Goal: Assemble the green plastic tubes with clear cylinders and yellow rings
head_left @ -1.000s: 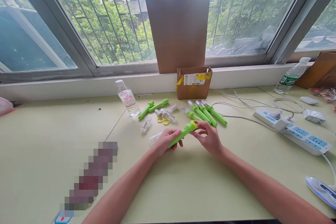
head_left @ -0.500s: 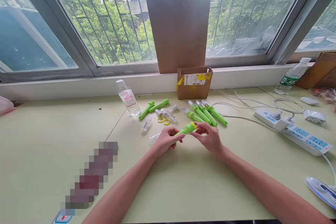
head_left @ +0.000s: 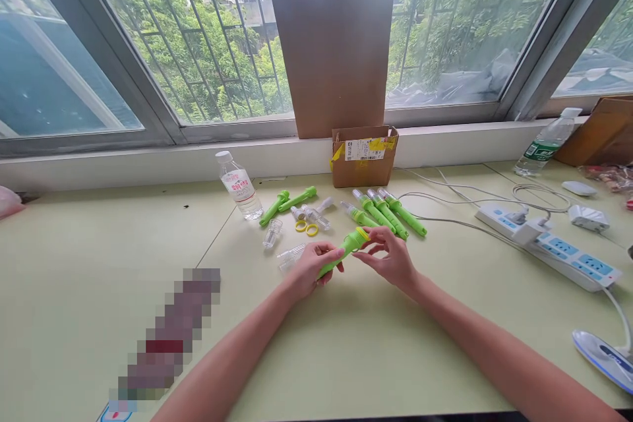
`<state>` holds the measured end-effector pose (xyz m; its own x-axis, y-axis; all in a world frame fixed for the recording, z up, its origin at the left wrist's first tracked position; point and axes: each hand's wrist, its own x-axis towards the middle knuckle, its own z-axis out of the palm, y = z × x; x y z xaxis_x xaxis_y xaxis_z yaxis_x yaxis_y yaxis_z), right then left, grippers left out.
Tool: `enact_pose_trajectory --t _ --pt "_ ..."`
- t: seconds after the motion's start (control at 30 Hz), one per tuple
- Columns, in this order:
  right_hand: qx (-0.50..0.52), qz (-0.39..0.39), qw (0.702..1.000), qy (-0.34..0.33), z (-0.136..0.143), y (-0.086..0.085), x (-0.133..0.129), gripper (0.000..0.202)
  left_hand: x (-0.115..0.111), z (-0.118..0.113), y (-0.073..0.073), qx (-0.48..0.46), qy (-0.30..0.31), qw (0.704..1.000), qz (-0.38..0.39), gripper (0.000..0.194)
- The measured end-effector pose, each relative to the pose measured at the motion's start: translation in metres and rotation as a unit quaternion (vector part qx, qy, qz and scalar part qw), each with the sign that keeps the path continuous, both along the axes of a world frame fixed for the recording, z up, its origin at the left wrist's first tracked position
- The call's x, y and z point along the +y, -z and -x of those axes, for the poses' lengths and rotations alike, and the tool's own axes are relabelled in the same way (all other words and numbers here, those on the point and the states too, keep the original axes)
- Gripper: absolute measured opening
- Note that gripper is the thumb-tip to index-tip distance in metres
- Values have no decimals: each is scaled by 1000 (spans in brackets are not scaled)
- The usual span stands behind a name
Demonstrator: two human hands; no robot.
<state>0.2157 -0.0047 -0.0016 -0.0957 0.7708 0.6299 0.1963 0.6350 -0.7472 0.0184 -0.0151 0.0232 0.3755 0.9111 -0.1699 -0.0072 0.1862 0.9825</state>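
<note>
My left hand is wrapped round a green plastic handle, tube-shaped and flared at its upper end. The handle tilts up to the right. Around its wide end sits a yellow ring. My right hand has its fingertips at that ring, index finger above and thumb below. Beyond my hands lie two loose yellow rings, clear plastic caps and two green handles without caps. To the right, several green handles with clear tops lie side by side.
A water bottle and a small cardboard box stand toward the window. On the right are a power strip, cables, another bottle and a white-blue device. A blurred long object lies on the left.
The green handle shows more of its length below my left hand's fingers and has tilted slightly. My right hand's fingers remain at the ring. The whole view has shifted slightly.
</note>
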Motion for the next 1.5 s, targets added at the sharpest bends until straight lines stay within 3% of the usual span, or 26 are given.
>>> enact_pose_trajectory --t 0.17,0.37,0.57,0.9,1.13,1.5 --pt "4 -3 1000 -9 -1 1 -2 34 -1 -1 -3 25 20 999 0 40" --pt "18 -4 1000 14 -2 7 -3 29 -1 1 -6 130 5 986 -101 45" --pt "31 27 999 18 -1 7 -3 25 -3 -2 -7 154 0 983 -100 34" --pt "0 30 1000 -4 0 5 0 36 -1 0 -4 101 7 993 -65 39" --pt "-1 26 999 32 2 2 -3 25 0 2 -3 97 39 992 -67 42" --pt "17 19 999 27 1 5 -2 22 -1 3 -6 92 50 993 -54 49"
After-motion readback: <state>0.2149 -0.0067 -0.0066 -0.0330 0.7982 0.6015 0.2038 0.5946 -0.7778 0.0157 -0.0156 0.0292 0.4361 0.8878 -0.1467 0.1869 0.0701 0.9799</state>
